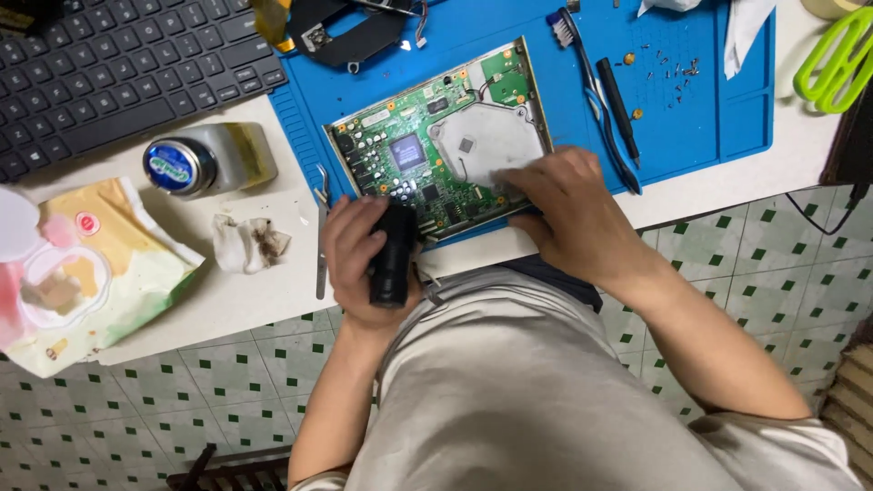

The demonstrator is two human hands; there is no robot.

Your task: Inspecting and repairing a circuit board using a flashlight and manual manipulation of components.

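Wipes in a soft yellow-and-pink pack (pixel 86 273) lie far left of the circuit board (pixel 436 145) on my white table (pixel 245 300). Nearer the board sit a tipped bottle with a blue cap (pixel 205 162), a soiled tissue (pixel 247 243) and steel tweezers (pixel 322 236). My left hand (pixel 364 264) grips a black cylindrical tool (pixel 393 255) at the board's near edge. My right hand (pixel 568 214) presses curled fingers on the board's near right corner. Beyond the board, to its right, a toothbrush (pixel 587 77) rests on the blue mat (pixel 709 118).
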